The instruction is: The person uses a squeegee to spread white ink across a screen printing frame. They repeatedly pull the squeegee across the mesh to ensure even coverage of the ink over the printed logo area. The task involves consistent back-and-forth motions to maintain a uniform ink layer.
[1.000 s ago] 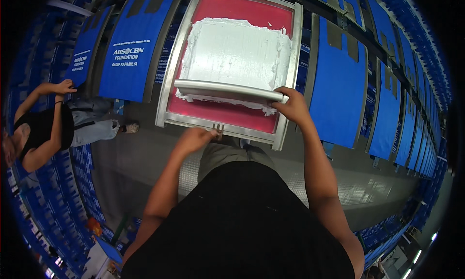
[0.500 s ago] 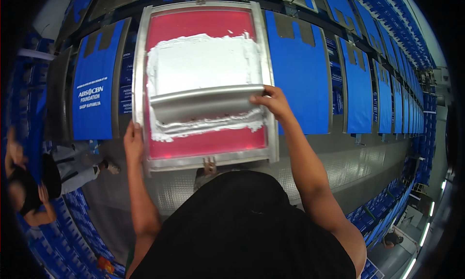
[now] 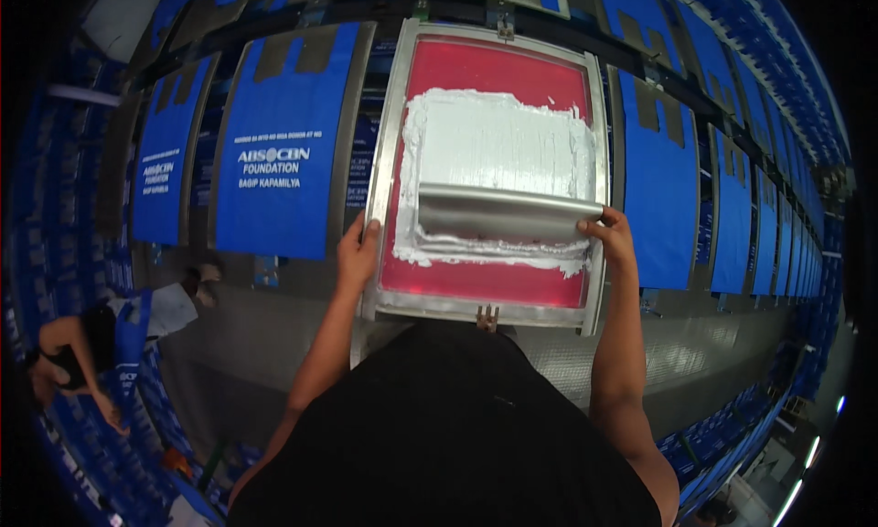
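Observation:
A metal-framed printing screen (image 3: 382,198) with red mesh lies over one of the boards in front of me. White ink (image 3: 498,143) covers the middle of the mesh, with thick ridges around its edges. A long silver squeegee (image 3: 503,218) rests across the lower part of the ink. My left hand (image 3: 358,254) is closed round the frame's left rail. At the right rail, my right hand (image 3: 615,236) has its thumb on the squeegee's right end, and its other fingers curl at the rail, partly hidden. Whatever lies beneath the screen cannot be seen.
Left of the screen, blue fabric pieces (image 3: 283,147) with white print lie on boards; plain blue pieces (image 3: 654,184) continue in a row to the right. Metal brackets (image 3: 506,24) line the rails. Another person (image 3: 91,344) stands at the far left, above a grey floor (image 3: 247,330).
The screen, squeegee and both hands appear farther right in the view. Two printed blue pieces show clearly on the left, where one did before. The other person's arm has lowered.

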A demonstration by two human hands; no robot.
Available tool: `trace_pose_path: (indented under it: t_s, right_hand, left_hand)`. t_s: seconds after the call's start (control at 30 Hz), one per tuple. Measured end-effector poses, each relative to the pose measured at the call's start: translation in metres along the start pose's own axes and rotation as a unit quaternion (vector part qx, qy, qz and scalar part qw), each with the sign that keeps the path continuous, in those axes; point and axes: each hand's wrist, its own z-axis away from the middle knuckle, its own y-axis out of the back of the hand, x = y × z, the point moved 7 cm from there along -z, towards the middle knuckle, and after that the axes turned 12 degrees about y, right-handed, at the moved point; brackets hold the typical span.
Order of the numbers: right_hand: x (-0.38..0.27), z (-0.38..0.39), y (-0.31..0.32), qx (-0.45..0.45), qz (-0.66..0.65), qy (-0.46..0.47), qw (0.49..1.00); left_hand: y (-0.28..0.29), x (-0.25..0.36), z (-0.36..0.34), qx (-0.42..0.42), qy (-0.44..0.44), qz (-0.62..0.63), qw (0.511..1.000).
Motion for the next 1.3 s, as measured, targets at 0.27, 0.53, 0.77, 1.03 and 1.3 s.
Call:
trace_pose_path:
  t_s: [0.27, 0.53, 0.77, 1.03, 1.3]
  right_hand:
    - [0.028, -0.007, 0.003, -0.026, -0.042, 0.006, 0.999]
    - [0.021, -0.006, 0.001, -0.057, 0.003, 0.029, 0.998]
    - [0.031, -0.002, 0.001, -0.043, -0.044, 0.019, 0.998]
    - [0.040, -0.006, -0.001, -0.042, -0.034, 0.022, 0.998]
    - [-0.046, 0.061, -0.032, -0.138, 0.491, 0.170, 0.843]
  left_hand:
    - [-0.002, -0.008, -0.004, 0.026, 0.035, -0.040, 0.998]
    - [-0.007, -0.022, -0.014, 0.041, 0.090, -0.006, 0.995]
    - [-0.016, -0.002, -0.003, 0.017, 0.023, -0.016, 0.999]
    - [-0.015, -0.017, -0.008, 0.019, -0.016, -0.055, 0.998]
    - [-0.036, 0.100, 0.074, 0.024, -0.272, -0.303, 0.913]
